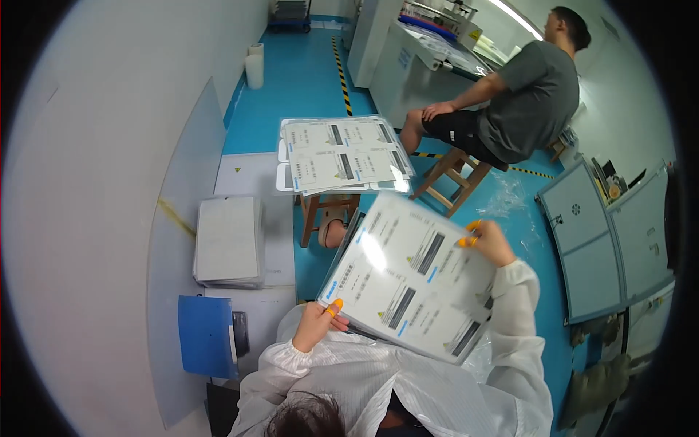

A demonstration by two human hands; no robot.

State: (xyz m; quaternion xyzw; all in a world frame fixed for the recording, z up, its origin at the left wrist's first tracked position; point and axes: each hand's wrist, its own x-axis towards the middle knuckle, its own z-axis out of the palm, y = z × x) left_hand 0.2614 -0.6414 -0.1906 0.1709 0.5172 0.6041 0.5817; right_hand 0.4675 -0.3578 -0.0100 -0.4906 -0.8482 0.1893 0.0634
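A glossy printed label sheet (397, 269), pale with dark bars and small yellow triangles, lies tilted above my lap. At its near left corner my left hand (314, 326) is closed, the thumb on top. My right hand (491, 244) pinches the upper right edge. Orange finger covers show on both hands. Beyond the sheet, a stack of similar printed sheets (338, 164) rests on a wooden stool (309, 222), its top sheets slightly askew. Whether more than one sheet is in my hands, I cannot tell.
To the left are a stack of whitish sheets (228, 240) and a blue file holder (205, 336) beside the wall. A person (528, 102) sits on another wooden stool (455, 178), near a machine (429, 62). Grey cabinets (582, 240) stand at the right; clear plastic film (506, 200) lies on the blue floor.
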